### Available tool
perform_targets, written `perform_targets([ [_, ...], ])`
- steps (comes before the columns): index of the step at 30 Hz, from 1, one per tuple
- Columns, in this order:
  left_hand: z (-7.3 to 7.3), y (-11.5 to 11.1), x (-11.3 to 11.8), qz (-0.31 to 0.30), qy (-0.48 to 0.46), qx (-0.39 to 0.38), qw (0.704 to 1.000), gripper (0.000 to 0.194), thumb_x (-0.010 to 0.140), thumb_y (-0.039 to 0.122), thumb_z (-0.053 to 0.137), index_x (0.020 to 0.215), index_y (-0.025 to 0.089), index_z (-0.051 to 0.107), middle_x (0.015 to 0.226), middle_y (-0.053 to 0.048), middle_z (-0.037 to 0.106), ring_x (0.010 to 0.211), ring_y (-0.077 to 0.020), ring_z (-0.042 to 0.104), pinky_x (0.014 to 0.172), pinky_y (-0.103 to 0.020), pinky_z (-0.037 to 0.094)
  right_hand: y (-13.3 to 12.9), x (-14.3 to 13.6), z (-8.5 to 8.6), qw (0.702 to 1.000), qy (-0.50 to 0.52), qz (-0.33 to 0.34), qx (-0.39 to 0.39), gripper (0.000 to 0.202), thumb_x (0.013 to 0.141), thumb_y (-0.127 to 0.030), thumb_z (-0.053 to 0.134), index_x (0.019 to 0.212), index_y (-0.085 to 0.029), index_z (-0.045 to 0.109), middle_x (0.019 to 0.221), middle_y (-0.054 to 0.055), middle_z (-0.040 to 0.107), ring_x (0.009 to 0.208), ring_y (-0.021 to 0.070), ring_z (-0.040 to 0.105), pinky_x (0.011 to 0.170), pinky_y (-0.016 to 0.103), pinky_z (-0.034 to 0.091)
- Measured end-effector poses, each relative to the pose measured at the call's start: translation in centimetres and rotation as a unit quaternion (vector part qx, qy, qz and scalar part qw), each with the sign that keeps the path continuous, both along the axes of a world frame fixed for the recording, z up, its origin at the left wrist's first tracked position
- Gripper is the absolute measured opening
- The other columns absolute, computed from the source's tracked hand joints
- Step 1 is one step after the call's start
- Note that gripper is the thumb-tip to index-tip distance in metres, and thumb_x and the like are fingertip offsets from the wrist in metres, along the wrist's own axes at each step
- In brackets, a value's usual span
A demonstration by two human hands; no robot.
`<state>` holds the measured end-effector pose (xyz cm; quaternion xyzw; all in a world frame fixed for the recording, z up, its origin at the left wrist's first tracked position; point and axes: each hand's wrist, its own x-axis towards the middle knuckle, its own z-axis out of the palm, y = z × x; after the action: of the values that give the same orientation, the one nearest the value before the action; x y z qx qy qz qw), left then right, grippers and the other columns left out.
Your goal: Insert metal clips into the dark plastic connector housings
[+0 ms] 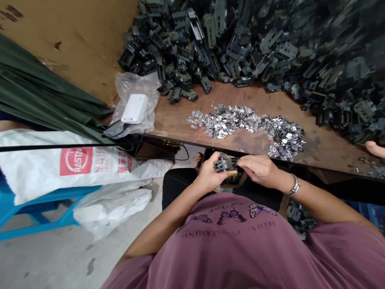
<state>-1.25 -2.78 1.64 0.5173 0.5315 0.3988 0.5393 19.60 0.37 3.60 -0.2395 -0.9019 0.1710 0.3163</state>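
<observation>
My left hand (207, 176) is closed around a dark part (222, 164), thumb and fingers wrapped on it, and the part sits over my lap, just off the near edge of the bench (171, 120). My right hand (260, 169) has its fingers bunched narrow, the tips at the part's right end; whether they pinch the part or some small piece, I cannot tell, since my own fingers hide it. On my right wrist is a silver band (295, 184), and below my arms spreads my mauve shirt (234, 245), printed with butterflies. On the bench in front of my hands lie shiny clips (228, 120) in a long heap that runs on to the right and bends toward the near edge. Behind them, well apart from my hands, a big pile (222, 48) of dark parts covers the back of the bench and reaches round to the right, where another person's fingers (375, 149) show at the edge of my view. To my left a white box (134, 108) rests on clear plastic (153, 86) at the bench's corner, near a green cloth (45, 90). Lower down, a white sack (45, 160) with red print lies over a blue stool (57, 216)
</observation>
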Motion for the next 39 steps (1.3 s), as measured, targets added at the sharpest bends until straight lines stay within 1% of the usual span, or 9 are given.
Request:
perform_targets([
  [3, 0.3, 0.0, 0.1, -0.023, 0.02, -0.003, 1.0, 0.039, 0.061, 0.028, 0.082, 0.095, 0.021, 0.065, 0.085, -0.002, 0.069, 0.075, -0.016, 0.061, 0.072, -0.027, 0.05, -0.1, -0.4, -0.8, 0.999, -0.033, 0.007, 0.019, 0.021, 0.094, -0.009, 0.042, 0.104, -0.018, 0.059, 0.086, 0.008, 0.068, 0.077, 0.0168, 0.066, 0.065, 0.029, 0.054],
  [7, 0.6, 0.2, 0.0, -0.025, 0.03, -0.019, 0.999, 0.035, 0.059, 0.028, 0.082, 0.087, 0.02, 0.063, 0.078, 0.0, 0.065, 0.07, -0.0141, 0.057, 0.068, -0.025, 0.048, 0.2, -0.2, -1.4, 0.999, -0.043, -0.001, -0.009, 0.022, 0.093, -0.01, 0.043, 0.11, -0.018, 0.055, 0.086, 0.006, 0.065, 0.075, 0.0167, 0.063, 0.065, 0.03, 0.052],
  [14, -0.2, 0.4, -0.4, -0.035, 0.027, -0.021, 0.999, 0.035, 0.058, 0.031, 0.082, 0.078, 0.019, 0.057, 0.071, 0.004, 0.055, 0.066, -0.0116, 0.05, 0.065, -0.024, 0.043, 0.4, 0.1, -1.5, 0.998, -0.065, 0.018, -0.017, 0.021, 0.094, -0.01, 0.044, 0.111, -0.016, 0.053, 0.081, 0.006, 0.066, 0.068, 0.0154, 0.061, 0.06, 0.027, 0.048],
  [22, -0.7, 0.1, -0.2, -0.039, 0.006, -0.036, 0.999, 0.038, 0.059, 0.028, 0.082, 0.092, 0.019, 0.065, 0.083, -0.001, 0.068, 0.073, -0.0143, 0.06, 0.071, -0.026, 0.048, -0.7, -0.5, -3.2, 1.0, -0.017, -0.008, 0.023, 0.02, 0.094, -0.01, 0.044, 0.108, -0.018, 0.055, 0.079, 0.005, 0.068, 0.068, 0.0156, 0.066, 0.061, 0.027, 0.053],
  [26, -0.8, -0.1, -0.5, -0.052, 0.028, -0.016, 0.998, 0.038, 0.062, 0.028, 0.083, 0.095, 0.019, 0.067, 0.092, -0.005, 0.073, 0.076, -0.0156, 0.065, 0.071, -0.026, 0.05, -1.7, -0.5, -4.2, 0.999, 0.027, -0.033, -0.021, 0.024, 0.093, -0.011, 0.047, 0.112, -0.018, 0.059, 0.087, 0.009, 0.073, 0.075, 0.0174, 0.071, 0.067, 0.03, 0.059],
  [30, -0.9, -0.3, -1.2, -0.021, 0.009, -0.005, 1.0, 0.038, 0.062, 0.029, 0.085, 0.094, 0.019, 0.066, 0.093, -0.006, 0.074, 0.077, -0.0167, 0.067, 0.073, -0.028, 0.052, -2.6, -0.2, -4.3, 0.984, 0.076, -0.049, -0.15, 0.029, 0.095, -0.016, 0.048, 0.121, -0.02, 0.059, 0.098, 0.008, 0.075, 0.079, 0.0163, 0.073, 0.069, 0.03, 0.061],
  [33, -0.9, -0.5, -1.5, 0.011, -0.003, 0.0, 1.0, 0.042, 0.06, 0.032, 0.087, 0.092, 0.02, 0.064, 0.098, -0.008, 0.074, 0.082, -0.0199, 0.069, 0.08, -0.033, 0.054, -3.0, -0.7, -4.1, 0.923, 0.195, -0.127, -0.306, 0.028, 0.095, -0.025, 0.052, 0.121, -0.021, 0.06, 0.112, 0.01, 0.073, 0.084, 0.0171, 0.074, 0.064, 0.029, 0.061],
  [36, -1.2, -0.7, -1.4, 0.025, -0.009, 0.0, 1.0, 0.045, 0.057, 0.034, 0.089, 0.092, 0.021, 0.063, 0.105, -0.01, 0.074, 0.091, -0.0234, 0.069, 0.088, -0.038, 0.053, -2.9, -2.4, -4.3, 0.811, 0.277, -0.168, -0.488, 0.029, 0.087, -0.037, 0.065, 0.11, -0.02, 0.065, 0.096, 0.007, 0.075, 0.072, 0.0159, 0.071, 0.052, 0.025, 0.056],
  [39, -1.9, -0.9, -1.1, 0.031, -0.021, 0.008, 0.999, 0.045, 0.058, 0.032, 0.089, 0.093, 0.022, 0.063, 0.111, -0.01, 0.073, 0.098, -0.024, 0.068, 0.094, -0.039, 0.052, -2.5, -4.5, -4.8, 0.702, 0.346, -0.16, -0.602, 0.031, 0.073, -0.038, 0.077, 0.096, -0.019, 0.07, 0.077, 0.002, 0.071, 0.055, 0.0102, 0.059, 0.045, 0.021, 0.048],
])
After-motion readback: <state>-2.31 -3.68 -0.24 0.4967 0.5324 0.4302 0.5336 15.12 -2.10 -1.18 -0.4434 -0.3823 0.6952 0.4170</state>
